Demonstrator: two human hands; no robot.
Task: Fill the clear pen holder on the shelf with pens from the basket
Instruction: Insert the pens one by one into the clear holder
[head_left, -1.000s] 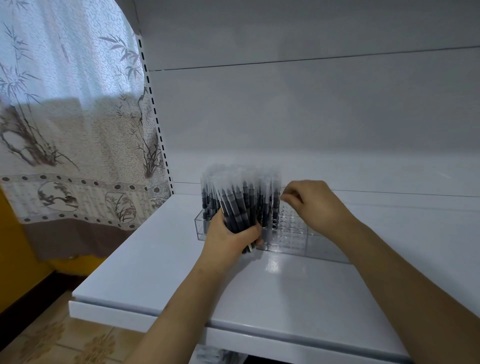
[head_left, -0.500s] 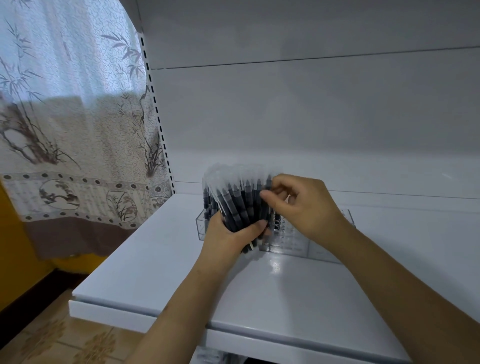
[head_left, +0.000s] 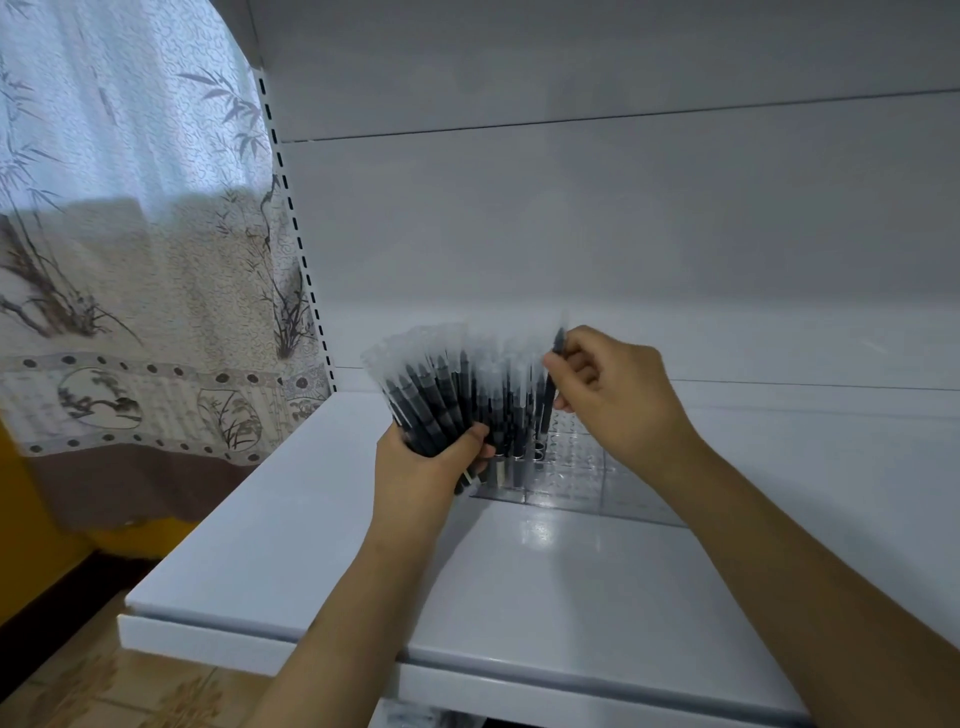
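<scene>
Risk is sitting in the left hand (head_left: 422, 470), clamping a fanned bundle of black pens with frosted caps (head_left: 441, 395): any slackening spills them. The right hand (head_left: 615, 397) is pinching one black pen (head_left: 551, 384) above the clear gridded holder (head_left: 576, 462) on the white shelf (head_left: 519, 582), standing pens crowding nearby slots.

Your left hand (head_left: 423, 467) grips a fanned bundle of pens (head_left: 441, 395), tips toward 11 o'clock. Your right hand (head_left: 618, 395) pinches a single pen (head_left: 551, 384) upright above the clear pen holder (head_left: 576, 467) on the white shelf (head_left: 311, 545).
</scene>
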